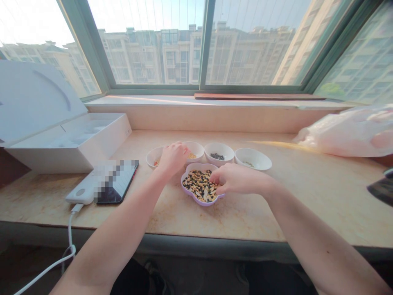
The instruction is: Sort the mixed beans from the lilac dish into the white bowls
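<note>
We note the left hand [173, 159] knuckles up, fingers curled down over the first two white bowls [152, 157], [197, 147]. Its fingertips are hidden, so we cannot tell whether it is closed on anything. The right hand [238, 179] lies palm down, its fingers bunched at the edge of the lilac flower-shaped dish [199, 201] and touching the mixed beans [199, 186] inside; any grip is hidden. A third white bowl [219, 151] holds dark seeds. The fourth white bowl [253, 159] stands furthest right. All stand on the marble counter [215, 221]. The phone [118, 186] beside the power bank [80, 192] is pixelated; we read no writing.
</note>
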Available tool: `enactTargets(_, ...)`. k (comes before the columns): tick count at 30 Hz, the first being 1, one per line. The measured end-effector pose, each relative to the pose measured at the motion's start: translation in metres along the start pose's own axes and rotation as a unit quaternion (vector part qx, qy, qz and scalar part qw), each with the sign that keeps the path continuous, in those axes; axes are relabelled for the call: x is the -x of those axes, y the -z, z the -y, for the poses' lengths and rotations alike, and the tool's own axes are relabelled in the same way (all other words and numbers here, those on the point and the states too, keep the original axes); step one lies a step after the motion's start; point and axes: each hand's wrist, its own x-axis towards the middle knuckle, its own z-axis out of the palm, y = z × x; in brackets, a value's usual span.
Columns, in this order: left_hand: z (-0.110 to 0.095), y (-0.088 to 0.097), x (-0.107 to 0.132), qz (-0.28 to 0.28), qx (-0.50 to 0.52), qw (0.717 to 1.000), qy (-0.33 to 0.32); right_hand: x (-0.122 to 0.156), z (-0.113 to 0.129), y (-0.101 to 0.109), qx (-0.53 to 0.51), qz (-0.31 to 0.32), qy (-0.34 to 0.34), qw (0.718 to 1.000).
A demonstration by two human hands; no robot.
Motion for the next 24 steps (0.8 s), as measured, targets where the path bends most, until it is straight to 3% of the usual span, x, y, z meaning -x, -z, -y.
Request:
enactTargets(10,-0.0008,0.0002,0.0,-0.004,0.01,1.0,0.003,-0.0018,0.006,-0.0006,0.068,0.008,0.004,0.998)
enactTargets(24,-0.0011,0.0021,0.0024,-0.013,0.039,0.999,0.0,-0.0045,0.0033,0.0007,-0.038,-0.061,0.018,0.997)
